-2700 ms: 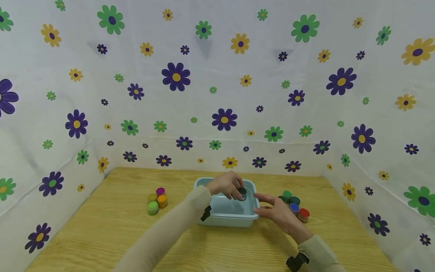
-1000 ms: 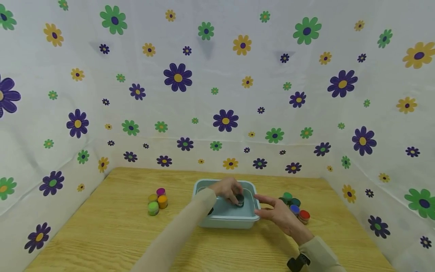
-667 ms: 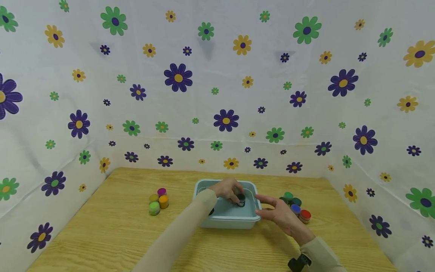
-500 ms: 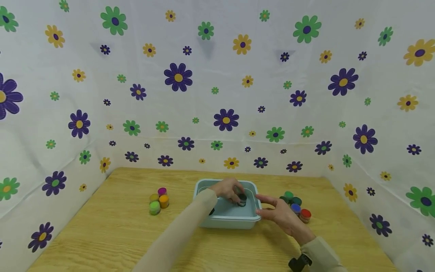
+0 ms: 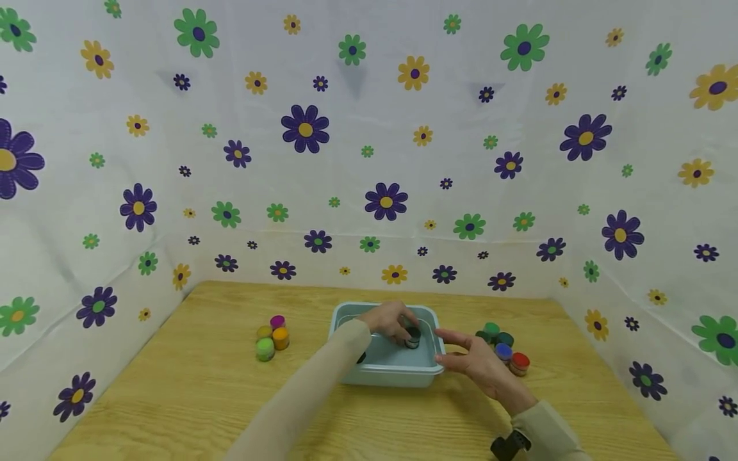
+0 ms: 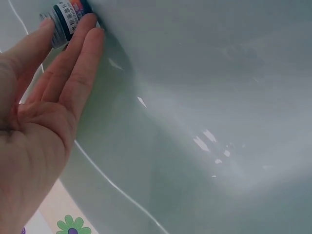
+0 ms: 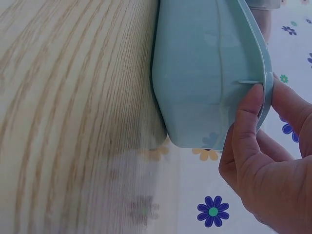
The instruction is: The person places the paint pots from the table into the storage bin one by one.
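A pale blue plastic basin [image 5: 386, 379] stands on the wooden table. Inside it, my left hand [image 5: 387, 319] pinches a small dark paint jar [image 5: 412, 341] between thumb and fingers, low and toward the basin's right end. The left wrist view shows the labelled jar [image 6: 74, 15] at the fingertips, with part of it cut off by the frame edge. My right hand [image 5: 483, 366] holds the basin's right rim. Seen from the right wrist, the thumb and fingers of that hand [image 7: 265, 161] lie on both sides of the basin rim [image 7: 267, 80].
Left of the basin is a cluster of paint jars: magenta [image 5: 278, 322], yellow [image 5: 264, 332], orange [image 5: 280, 338] and light green [image 5: 265, 349]. To its right, behind the right hand, are several green jars [image 5: 492, 330], a blue one [image 5: 503, 352] and a red one [image 5: 520, 363]. Flower-printed sheeting surrounds the table.
Since the earliest frame, my left hand has lowered the dark jar deeper into the basin. Over the last second it has barely moved. My right hand has stayed at the rim.
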`<state>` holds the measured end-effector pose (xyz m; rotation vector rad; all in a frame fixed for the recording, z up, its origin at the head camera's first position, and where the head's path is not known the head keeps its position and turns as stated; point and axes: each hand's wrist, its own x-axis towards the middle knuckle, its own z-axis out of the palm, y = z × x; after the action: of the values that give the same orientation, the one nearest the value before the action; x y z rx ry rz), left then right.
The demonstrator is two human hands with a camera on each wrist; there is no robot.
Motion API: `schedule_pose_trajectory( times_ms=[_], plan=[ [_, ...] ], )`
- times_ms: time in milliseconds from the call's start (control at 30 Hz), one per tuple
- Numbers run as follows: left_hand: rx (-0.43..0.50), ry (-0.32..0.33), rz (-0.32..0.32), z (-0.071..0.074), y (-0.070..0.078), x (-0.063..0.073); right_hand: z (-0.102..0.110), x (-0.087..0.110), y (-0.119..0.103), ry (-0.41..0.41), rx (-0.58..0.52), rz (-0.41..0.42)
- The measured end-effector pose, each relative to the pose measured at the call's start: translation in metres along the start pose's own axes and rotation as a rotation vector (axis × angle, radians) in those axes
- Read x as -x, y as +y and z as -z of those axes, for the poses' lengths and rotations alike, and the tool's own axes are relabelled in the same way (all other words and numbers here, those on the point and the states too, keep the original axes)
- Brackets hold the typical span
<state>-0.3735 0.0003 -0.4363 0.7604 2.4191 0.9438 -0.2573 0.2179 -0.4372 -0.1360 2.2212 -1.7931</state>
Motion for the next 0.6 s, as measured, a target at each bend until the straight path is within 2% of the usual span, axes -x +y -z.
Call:
schedule_pose_trajectory(
  times_ms=[400, 500, 600],
  plan=[
    [-0.003, -0.037, -0.008, -0.004, -0.005, -0.008, 0.001, 0.005, 0.002, 0.008, 0.016, -0.001],
    [-0.026, -0.046, -0.009, 0.001, -0.003, -0.004, 0.001, 0.004, 0.001, 0.006, 0.047, 0.005],
    [-0.056, -0.049, -0.002, 0.010, 0.001, 0.007, 0.001, 0.001, -0.001, 0.015, 0.065, 0.000]
  ],
)
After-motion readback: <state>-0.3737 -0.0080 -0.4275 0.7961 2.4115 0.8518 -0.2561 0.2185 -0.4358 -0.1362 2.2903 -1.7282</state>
